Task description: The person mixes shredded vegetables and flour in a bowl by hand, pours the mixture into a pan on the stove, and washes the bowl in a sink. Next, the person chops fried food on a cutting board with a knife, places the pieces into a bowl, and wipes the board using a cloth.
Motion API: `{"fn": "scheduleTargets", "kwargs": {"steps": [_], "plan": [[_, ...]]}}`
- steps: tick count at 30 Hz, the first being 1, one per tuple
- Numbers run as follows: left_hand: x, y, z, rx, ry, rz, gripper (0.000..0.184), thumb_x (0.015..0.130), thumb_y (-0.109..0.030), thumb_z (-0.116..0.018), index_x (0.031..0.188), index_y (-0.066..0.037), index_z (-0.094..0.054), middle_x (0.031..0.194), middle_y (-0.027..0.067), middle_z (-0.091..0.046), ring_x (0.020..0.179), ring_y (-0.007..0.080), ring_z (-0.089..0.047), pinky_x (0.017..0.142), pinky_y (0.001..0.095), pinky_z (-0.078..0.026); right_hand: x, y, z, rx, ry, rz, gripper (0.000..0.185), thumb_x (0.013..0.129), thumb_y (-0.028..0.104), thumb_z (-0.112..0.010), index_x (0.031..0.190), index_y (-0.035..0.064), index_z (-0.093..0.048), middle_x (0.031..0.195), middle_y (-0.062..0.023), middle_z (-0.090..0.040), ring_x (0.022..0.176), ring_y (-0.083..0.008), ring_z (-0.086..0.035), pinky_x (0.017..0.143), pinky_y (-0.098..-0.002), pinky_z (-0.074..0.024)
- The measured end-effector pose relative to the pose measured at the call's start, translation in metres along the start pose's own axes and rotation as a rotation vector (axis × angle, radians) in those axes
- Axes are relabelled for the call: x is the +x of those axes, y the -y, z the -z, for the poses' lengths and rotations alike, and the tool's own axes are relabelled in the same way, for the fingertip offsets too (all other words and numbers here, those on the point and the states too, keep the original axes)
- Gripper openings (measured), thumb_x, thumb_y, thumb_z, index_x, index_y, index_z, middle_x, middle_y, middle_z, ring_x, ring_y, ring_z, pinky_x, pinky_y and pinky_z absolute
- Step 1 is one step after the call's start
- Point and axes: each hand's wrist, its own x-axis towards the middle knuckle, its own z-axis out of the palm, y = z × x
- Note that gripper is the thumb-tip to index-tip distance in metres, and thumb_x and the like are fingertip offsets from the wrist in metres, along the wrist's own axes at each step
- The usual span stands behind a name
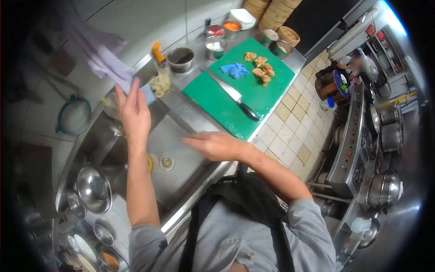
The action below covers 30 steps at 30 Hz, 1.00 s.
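My left hand (134,115) is raised over the sink's far left side, fingers stretched and apart. Its fingertips meet the lower end of a hanging lavender towel (102,56); whether they press on it I cannot tell. My right hand (208,145) is over the sink (176,129), slightly blurred, fingers pointing left with nothing visible in them. Beyond it lies a green cutting board (204,95). A black-handled knife (233,94), a crumpled blue glove (234,70) and several browned food pieces (262,75) rest on that board.
Behind the board stand metal containers (215,46), stacked white plates (242,17) and bamboo steamers (276,13). A yellow-handled tool (157,52) and a wrung cloth (160,84) are by the sink. Metal bowls (94,188) sit at left. Far right, a person (362,68) works beside a stove (349,140).
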Motion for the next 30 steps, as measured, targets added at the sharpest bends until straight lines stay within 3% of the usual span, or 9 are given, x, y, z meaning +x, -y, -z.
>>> {"fn": "scheduleTargets", "kwargs": {"steps": [3,5,8,12,18,23,25,27,30], "plan": [[-0.028,-0.013,-0.033,0.036,0.064,-0.043,0.034,0.097,-0.017,-0.063,0.13,-0.008,-0.068,0.153,0.0292,-0.042,0.143,0.0417,-0.041,0.117,0.0406,-0.033,-0.098,-0.043,0.019,0.107,-0.041,-0.282,0.046,0.095,0.004,-0.057,0.14,0.0058,-0.054,0.126,-0.0227,-0.065,0.109,-0.038,-0.067,0.093,-0.0415,-0.0548],[-0.048,-0.038,-0.062,-0.094,0.226,0.145,0.033,0.095,-0.017,-0.064,0.126,-0.006,-0.068,0.143,0.0255,-0.055,0.134,0.0378,-0.053,0.112,0.0403,-0.041,-0.164,-0.068,0.031,0.256,-0.153,-0.458,0.042,0.098,0.007,-0.057,0.14,0.0031,-0.055,0.124,-0.0206,-0.068,0.108,-0.0315,-0.069,0.094,-0.0373,-0.0542],[-0.064,-0.057,-0.129,-0.171,0.131,0.154,0.033,0.094,-0.016,-0.065,0.125,-0.004,-0.067,0.136,0.0226,-0.061,0.127,0.0348,-0.06,0.106,0.0402,-0.046,-0.254,-0.102,0.038,0.519,-0.342,-0.715,0.037,0.102,0.011,-0.058,0.137,-0.0022,-0.056,0.12,-0.016,-0.07,0.105,-0.0223,-0.069,0.09,-0.0341,-0.0546],[-0.066,-0.071,-0.212,-0.082,0.35,0.264,0.041,0.093,-0.02,-0.064,0.13,-0.003,-0.063,0.135,0.0232,-0.061,0.124,0.039,-0.059,0.104,0.0451,-0.048,-0.337,-0.132,0.045,0.917,-0.609,-0.998,0.037,0.102,0.013,-0.059,0.135,-0.0055,-0.056,0.116,-0.0125,-0.071,0.099,-0.0197,-0.069,0.085,-0.0319,-0.0553],[-0.026,-0.067,-0.328,0.179,0.587,0.387,0.07,0.09,-0.038,-0.07,0.148,-0.008,-0.045,0.139,0.031,-0.053,0.125,0.0458,-0.056,0.105,0.0498,-0.046,-0.362,-0.143,0.045,0.936,-0.689,-1.134,0.038,0.103,0.015,-0.059,0.135,-0.0062,-0.056,0.114,-0.0104,-0.07,0.096,-0.0172,-0.068,0.084,-0.0306,-0.0547],[-0.016,-0.062,-0.419,0.378,0.417,0.369,0.069,0.089,-0.048,-0.067,0.147,-0.014,-0.049,0.143,0.0336,-0.048,0.127,0.046,-0.054,0.105,0.0529,-0.046,-0.391,-0.131,0.034,0.798,-0.645,-1.185,0.04,0.103,0.017,-0.06,0.137,-0.0034,-0.055,0.116,-0.0111,-0.069,0.097,-0.0193,-0.068,0.084,-0.032,-0.0554],[-0.029,-0.051,-0.433,0.558,0.415,-0.072,0.054,0.095,-0.042,-0.06,0.141,-0.013,-0.054,0.137,0.0284,-0.053,0.12,0.043,-0.057,0.099,0.0547,-0.049,-0.398,-0.124,0.038,0.83,-0.661,-1.24,0.04,0.103,0.017,-0.06,0.137,-0.0029,-0.055,0.116,-0.011,-0.069,0.096,-0.0194,-0.068,0.084,-0.0324,-0.0555],[-0.032,-0.033,-0.451,0.377,0.674,-0.106,0.047,0.094,-0.028,-0.06,0.138,-0.013,-0.057,0.122,0.0235,-0.06,0.111,0.0397,-0.061,0.093,0.0525,-0.053,-0.402,-0.122,0.039,0.891,-0.659,-1.282,0.04,0.103,0.018,-0.061,0.136,-0.0025,-0.055,0.115,-0.0109,-0.069,0.096,-0.0195,-0.068,0.084,-0.0328,-0.0555],[-0.028,-0.077,-0.395,0.196,0.729,-0.017,0.042,0.093,-0.014,-0.057,0.135,-0.013,-0.059,0.117,0.022,-0.061,0.105,0.0418,-0.063,0.088,0.0511,-0.054,-0.407,-0.131,0.035,0.994,-0.792,-1.294,0.041,0.101,0.018,-0.063,0.136,-0.0005,-0.055,0.113,-0.0107,-0.069,0.094,-0.0198,-0.067,0.083,-0.0346,-0.0556]]}}
